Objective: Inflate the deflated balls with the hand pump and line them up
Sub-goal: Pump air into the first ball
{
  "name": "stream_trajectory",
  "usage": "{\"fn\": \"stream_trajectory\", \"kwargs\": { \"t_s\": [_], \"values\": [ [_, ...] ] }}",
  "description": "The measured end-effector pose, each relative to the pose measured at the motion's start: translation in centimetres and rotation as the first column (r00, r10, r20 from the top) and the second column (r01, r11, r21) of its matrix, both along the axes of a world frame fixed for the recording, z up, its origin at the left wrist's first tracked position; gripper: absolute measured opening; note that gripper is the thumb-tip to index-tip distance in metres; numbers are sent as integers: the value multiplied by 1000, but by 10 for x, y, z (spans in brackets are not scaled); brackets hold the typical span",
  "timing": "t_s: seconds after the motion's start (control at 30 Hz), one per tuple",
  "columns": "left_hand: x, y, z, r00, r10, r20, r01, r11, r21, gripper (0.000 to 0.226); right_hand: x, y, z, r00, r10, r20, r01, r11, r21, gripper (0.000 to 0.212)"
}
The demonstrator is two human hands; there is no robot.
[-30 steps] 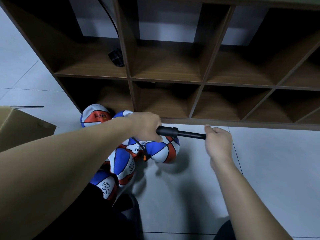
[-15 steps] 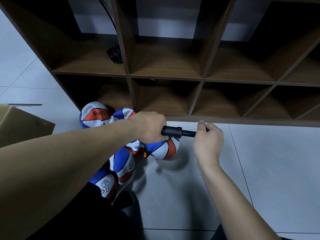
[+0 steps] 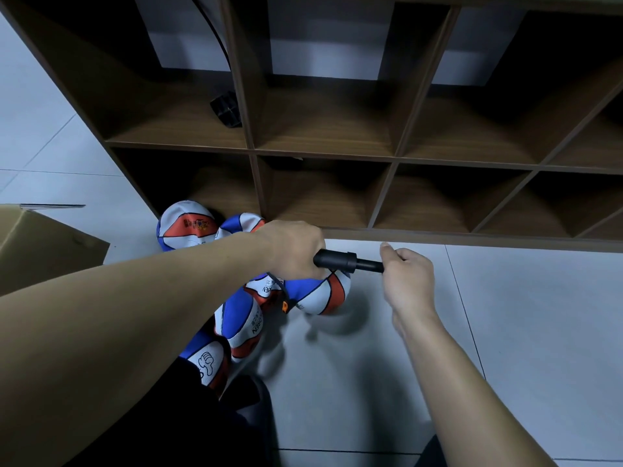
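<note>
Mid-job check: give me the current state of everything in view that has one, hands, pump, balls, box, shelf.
Left hand: grips the pump barrel.
Right hand: grips the pump handle.
Pump: held level above the balls, rod nearly pushed in.
Balls: clustered on the floor, not lined up; some look soft.
Box: on the floor at left, contents hidden.
Shelf: open cubbies, one holding a small black object.

matt black pump (image 3: 340,261), wood-grain shelf (image 3: 337,136)

Left hand (image 3: 296,247) and right hand (image 3: 406,278) both clenched, forearms outstretched
</note>
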State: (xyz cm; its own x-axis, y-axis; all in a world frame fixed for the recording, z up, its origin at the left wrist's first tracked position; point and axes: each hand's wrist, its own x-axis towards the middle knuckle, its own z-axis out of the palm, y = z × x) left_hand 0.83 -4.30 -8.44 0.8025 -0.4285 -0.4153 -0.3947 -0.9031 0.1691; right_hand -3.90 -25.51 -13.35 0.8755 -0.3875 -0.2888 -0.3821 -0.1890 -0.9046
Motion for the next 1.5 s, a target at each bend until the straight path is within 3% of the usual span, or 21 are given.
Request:
{"fn": "stream_trajectory", "kwargs": {
  "t_s": [0.17,0.3,0.47,0.7,1.03,1.27,1.4,1.5],
  "values": [
    [11,18,-2,995,77,-65,-80,996,-38,39,9,-36,3,990,-141,-17,142,989,40,52],
    [6,5,-1,997,72,-5,-72,997,-32,40,7,-32,0,982,-183,54,185,982,-38,55],
    [1,-2,3,998,55,18,-55,998,-8,34,1,-8,-3,987,-120,108,135,980,-143,51],
    [-5,-12,3,997,30,67,-29,1000,-6,37,-8,23,4,989,-39,143,63,984,-169,50],
    [-3,-16,-7,1000,-4,28,6,999,-54,41,-2,16,4,997,68,38,-65,995,-77,49],
    [11,11,-1,997,73,-14,-74,996,-52,36,13,-39,4,991,-130,26,131,990,-56,52],
    [7,8,-4,997,63,34,-64,998,26,33,7,-28,-5,983,-159,87,169,979,-116,49],
    [-1,5,-4,998,64,15,-64,998,1,35,3,-15,-6,985,-134,104,151,972,-179,50]
  ]
}}
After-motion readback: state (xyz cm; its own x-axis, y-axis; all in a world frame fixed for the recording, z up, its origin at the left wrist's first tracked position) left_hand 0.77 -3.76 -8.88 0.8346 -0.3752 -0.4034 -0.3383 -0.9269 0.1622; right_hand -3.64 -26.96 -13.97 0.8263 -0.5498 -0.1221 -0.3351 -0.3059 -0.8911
